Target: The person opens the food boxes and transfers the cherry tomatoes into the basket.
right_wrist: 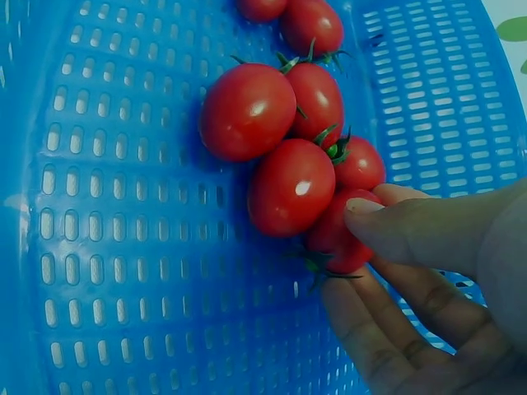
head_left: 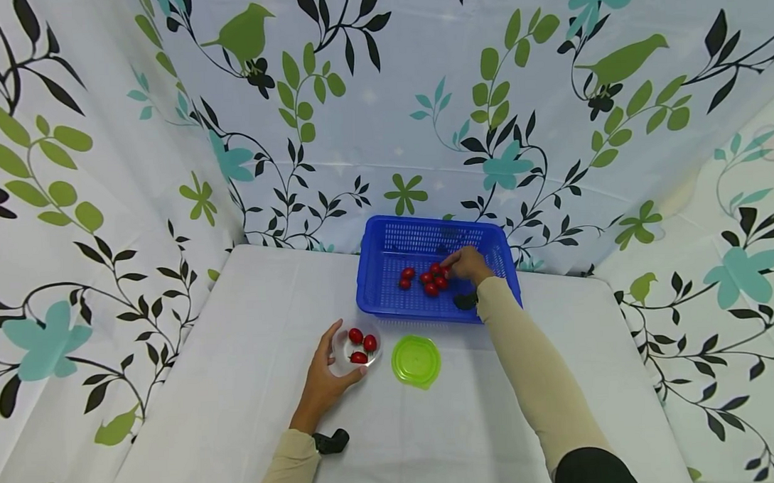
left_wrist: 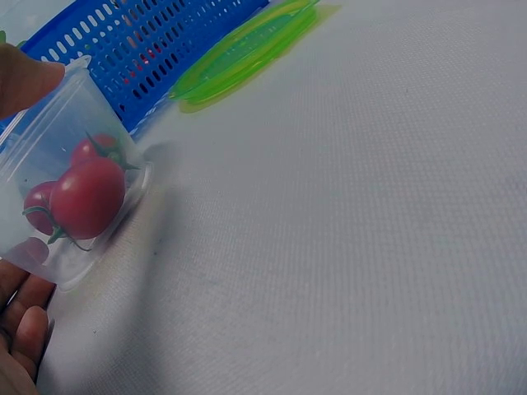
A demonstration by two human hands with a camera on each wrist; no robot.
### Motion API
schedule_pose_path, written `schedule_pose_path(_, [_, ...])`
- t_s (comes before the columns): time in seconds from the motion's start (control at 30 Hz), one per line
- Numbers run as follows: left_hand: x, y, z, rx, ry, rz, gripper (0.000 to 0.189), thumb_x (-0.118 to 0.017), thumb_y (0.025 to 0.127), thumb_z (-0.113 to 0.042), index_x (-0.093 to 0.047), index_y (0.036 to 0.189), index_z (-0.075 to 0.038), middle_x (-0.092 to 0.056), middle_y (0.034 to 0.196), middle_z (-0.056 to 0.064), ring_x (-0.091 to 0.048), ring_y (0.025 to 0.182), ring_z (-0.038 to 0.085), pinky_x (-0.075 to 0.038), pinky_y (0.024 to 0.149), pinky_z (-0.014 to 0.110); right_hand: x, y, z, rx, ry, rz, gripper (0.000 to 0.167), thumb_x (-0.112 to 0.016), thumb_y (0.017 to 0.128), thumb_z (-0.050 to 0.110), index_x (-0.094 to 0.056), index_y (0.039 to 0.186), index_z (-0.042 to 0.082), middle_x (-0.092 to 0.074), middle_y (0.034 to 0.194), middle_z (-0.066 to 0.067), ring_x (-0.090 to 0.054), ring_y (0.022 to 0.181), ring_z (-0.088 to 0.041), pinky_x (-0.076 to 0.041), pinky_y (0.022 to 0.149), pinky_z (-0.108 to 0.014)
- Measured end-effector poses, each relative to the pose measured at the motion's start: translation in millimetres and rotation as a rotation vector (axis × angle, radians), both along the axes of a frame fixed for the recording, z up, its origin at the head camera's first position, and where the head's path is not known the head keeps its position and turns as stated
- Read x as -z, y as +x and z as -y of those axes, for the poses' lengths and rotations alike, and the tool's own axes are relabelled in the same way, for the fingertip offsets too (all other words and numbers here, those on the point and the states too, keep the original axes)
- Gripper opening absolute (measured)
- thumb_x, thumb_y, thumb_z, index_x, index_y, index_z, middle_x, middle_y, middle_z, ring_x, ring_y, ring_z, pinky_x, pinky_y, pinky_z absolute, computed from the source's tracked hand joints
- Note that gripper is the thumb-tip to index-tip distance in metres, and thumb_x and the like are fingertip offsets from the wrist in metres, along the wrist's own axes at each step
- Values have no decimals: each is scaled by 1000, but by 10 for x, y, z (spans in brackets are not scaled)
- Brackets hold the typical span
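Note:
My left hand (head_left: 321,380) grips a clear plastic tub (left_wrist: 72,115) from its left side, thumb at the near rim and fingers round the far side. Inside the tub lie three cherry tomatoes (left_wrist: 88,197) with green stems. Over in the blue basket (head_left: 396,311), my right hand (head_left: 469,265) pinches a cherry tomato (right_wrist: 333,239) between thumb and fingers. That one sits at the end of a cluster of red tomatoes (right_wrist: 247,113), several of them touching, on the slotted basket floor.
A bright green lid (head_left: 417,361) lies flat on the white-covered table (head_left: 236,332), right of the tub and in front of the basket. Behind the table hangs a patterned curtain (head_left: 371,142), close to the basket's back edge.

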State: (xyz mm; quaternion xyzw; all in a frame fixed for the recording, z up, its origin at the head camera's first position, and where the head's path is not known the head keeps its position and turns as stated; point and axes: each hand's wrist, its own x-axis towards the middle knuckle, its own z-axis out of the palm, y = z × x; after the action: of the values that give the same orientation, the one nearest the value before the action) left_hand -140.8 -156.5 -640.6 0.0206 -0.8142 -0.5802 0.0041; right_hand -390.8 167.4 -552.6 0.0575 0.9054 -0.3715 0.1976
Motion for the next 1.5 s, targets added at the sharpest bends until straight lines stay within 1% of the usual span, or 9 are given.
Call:
schedule_pose_path(0.2, [3, -3, 0, 3, 5, -3, 103, -92, 82, -34, -33, 166, -28, -38, 172, 5, -36, 159, 37, -42, 116, 58, -25, 25, -20, 3, -21, 12, 32, -74, 92, -4, -79, 123, 5, -67, 144, -18, -60, 136, -37, -43, 122, -54])
schedule_pose_path(0.37, [16, -3, 4, -1, 1, -6, 104, -93, 82, -33, -33, 166, -30, -39, 172, 5, -36, 159, 36, -42, 116, 57, -35, 52, -34, 6, -32, 4, 32, -74, 92, -4, -79, 123, 5, -70, 138, -18, -63, 132, -37, -45, 119, -53])
schedule_pose_path(0.6, [27, 3, -5, 5, -2, -7, 104, -92, 82, -34, -32, 167, -28, -38, 172, 5, -35, 159, 37, -42, 117, 59, -86, 102, -58, 21, -29, -12, 34, -73, 95, 0, -77, 127, 9, -70, 139, -15, -61, 136, -37, -43, 121, -56])
schedule_pose_path(0.67, [24, 6, -9, 6, -2, -7, 104, -92, 82, -33, -32, 167, -28, -38, 172, 5, -35, 159, 37, -42, 117, 59, -122, 129, -62, 10, -39, -49, 34, -71, 96, 0, -76, 129, 9, -70, 138, -15, -61, 136, -37, -44, 120, -56])
schedule_pose_path(0.77, [13, 9, -12, 2, 0, -7, 104, -92, 82, -32, -32, 167, -28, -39, 172, 5, -36, 159, 36, -42, 117, 59, -197, 177, -47, -21, -67, -148, 34, -70, 97, -1, -74, 130, 6, -71, 137, -17, -62, 134, -36, -47, 117, -54])
schedule_pose_path(0.9, [3, 8, -12, 0, 0, -5, 103, -92, 82, -31, -32, 167, -30, -38, 172, 5, -35, 159, 36, -41, 118, 59, -324, 245, 11, -46, -85, -264, 34, -72, 97, 0, -74, 131, 4, -73, 135, -17, -65, 130, -35, -50, 114, -51])
schedule_pose_path(1.07, [8, 6, -6, -2, -5, -8, 103, -92, 83, -32, -32, 166, -31, -38, 173, 5, -35, 159, 36, -42, 117, 59, -473, 350, 88, -58, -82, -338, 32, -75, 97, 6, -75, 129, 9, -73, 134, -15, -65, 128, -32, -52, 112, -49])
schedule_pose_path(1.23, [10, 2, -8, -9, -13, -5, 103, -92, 82, -33, -32, 167, -30, -38, 172, 4, -36, 159, 36, -42, 117, 58, -603, 509, 172, -71, -94, -411, 30, -76, 98, 7, -76, 127, 13, -73, 134, -13, -67, 129, -32, -53, 112, -49])
schedule_pose_path(1.5, [19, -1, -11, -7, -19, -5, 103, -92, 82, -34, -32, 167, -31, -38, 172, 4, -36, 159, 36, -42, 117, 58, -726, 755, 282, -83, -149, -471, 34, -76, 98, 8, -74, 132, 14, -73, 136, -10, -68, 128, -34, -55, 109, -50])
